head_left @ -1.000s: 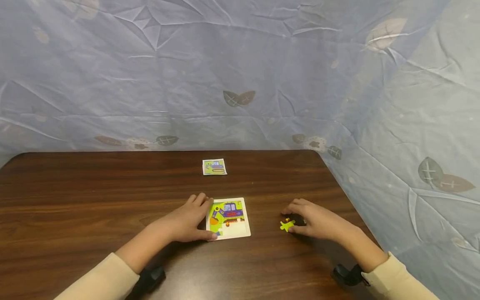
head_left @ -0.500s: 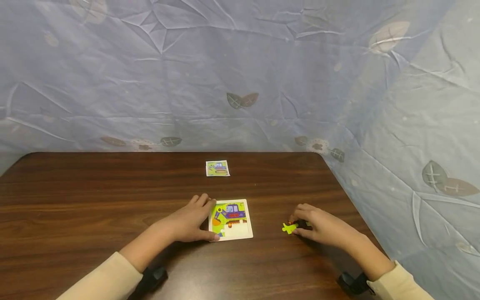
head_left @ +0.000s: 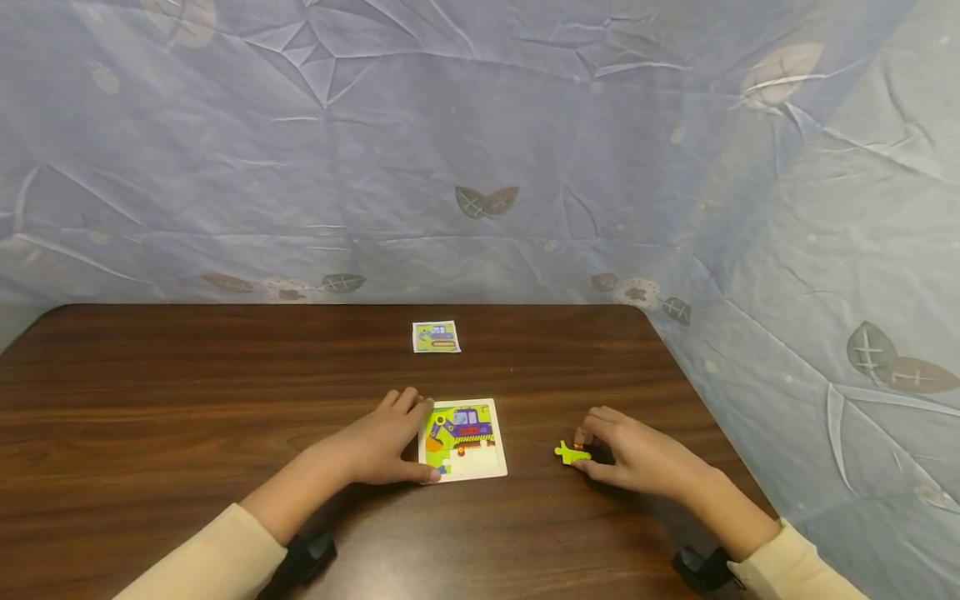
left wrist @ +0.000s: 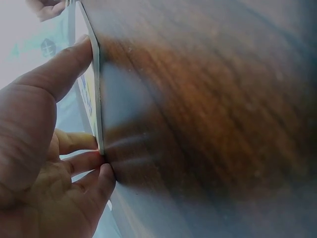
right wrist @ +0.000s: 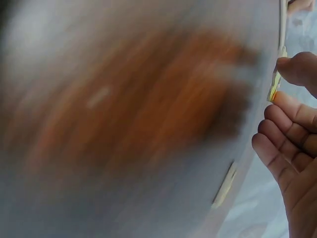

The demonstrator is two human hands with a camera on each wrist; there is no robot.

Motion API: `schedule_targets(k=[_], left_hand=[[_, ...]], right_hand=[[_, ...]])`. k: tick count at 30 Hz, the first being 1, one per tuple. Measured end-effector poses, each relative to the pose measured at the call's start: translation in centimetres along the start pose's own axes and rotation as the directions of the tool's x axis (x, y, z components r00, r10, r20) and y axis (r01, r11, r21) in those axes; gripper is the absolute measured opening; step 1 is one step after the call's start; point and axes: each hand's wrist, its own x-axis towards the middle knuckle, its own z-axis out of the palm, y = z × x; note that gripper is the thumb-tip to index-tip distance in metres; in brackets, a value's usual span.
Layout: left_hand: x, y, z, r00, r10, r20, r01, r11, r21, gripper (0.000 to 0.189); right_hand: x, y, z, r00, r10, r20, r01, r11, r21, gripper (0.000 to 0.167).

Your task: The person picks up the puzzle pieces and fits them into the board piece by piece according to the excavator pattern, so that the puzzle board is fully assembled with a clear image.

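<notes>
A square jigsaw puzzle board (head_left: 480, 463) with a purple excavator picture lies on the table; its lower right part shows bare cream backing. My left hand (head_left: 382, 442) holds the board's left side, thumb at the near corner and fingers at the far one. In the left wrist view, the thumb lies over the edge of the board (left wrist: 98, 99). To the right, my right hand (head_left: 637, 450) pinches a lime-green puzzle piece (head_left: 570, 454) between thumb and index finger, low over the table. The other right fingers are loosely bent beside it.
Beyond the board lies a small picture card (head_left: 437, 337) of the same excavator. Another flat piece (right wrist: 225, 184) lies on the table near the right hand in the right wrist view. A leaf-patterned cloth (head_left: 405, 150) hangs behind the brown table (head_left: 187, 367).
The green piece has turned in my right fingers and shifted slightly left since half a second ago. My left hand stays on the board. The whole head view has shifted slightly.
</notes>
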Motion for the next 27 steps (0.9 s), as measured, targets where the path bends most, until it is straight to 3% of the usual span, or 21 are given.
schedule_targets(k=[11, 27], left_hand=[[0.1, -0.1, 0.3, 1.0, -0.003, 0.005, 0.003, 1.0, 0.004, 0.105], [0.0, -0.1, 0.0, 1.0, 0.011, 0.009, -0.011, 1.0, 0.016, 0.103]], right_hand=[[2.2, -3.7, 0.4, 0.997, -0.08, -0.001, 0.08, 0.997, 0.004, 0.018], [7.4, -7.9, 1.7, 0.984, -0.152, 0.088, 0.157, 0.986, -0.049, 0.023]])
